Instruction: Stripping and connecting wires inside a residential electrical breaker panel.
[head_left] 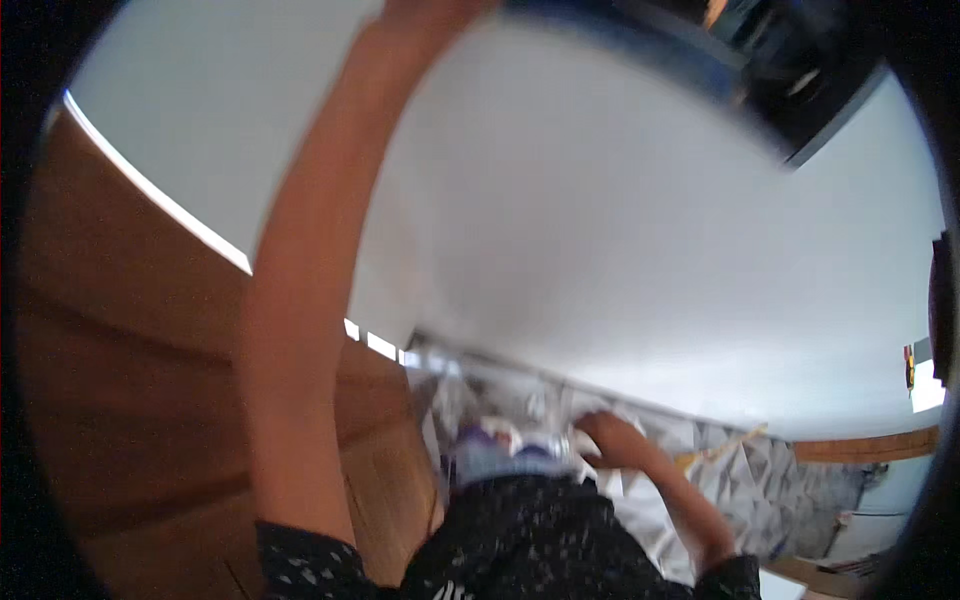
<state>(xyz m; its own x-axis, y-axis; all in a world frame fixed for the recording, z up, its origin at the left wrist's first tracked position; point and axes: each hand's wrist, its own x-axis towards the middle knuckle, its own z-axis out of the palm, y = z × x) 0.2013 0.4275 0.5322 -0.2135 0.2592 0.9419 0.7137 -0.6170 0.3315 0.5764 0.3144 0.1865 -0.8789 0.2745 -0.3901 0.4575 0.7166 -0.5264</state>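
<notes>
My left arm stretches up across the view, and my left hand (435,10) is at the top edge, beside the left end of a dark blue shelf-like edge (620,45). Its fingers are cut off by the frame, so any hold on that edge cannot be made out. Low in front of my body hangs my right hand (612,440), blurred. Its thumb and a finger look apart, with a pale patch between them that seems to be the floor behind. No object shows clearly in it.
A pale wall (600,200) fills the middle. On the left stands a brown wooden surface (130,300). Dark items (800,70) sit at the upper right. Below lies a grey-and-white patterned floor (740,480), with a yellow stick-like thing (725,446) on it.
</notes>
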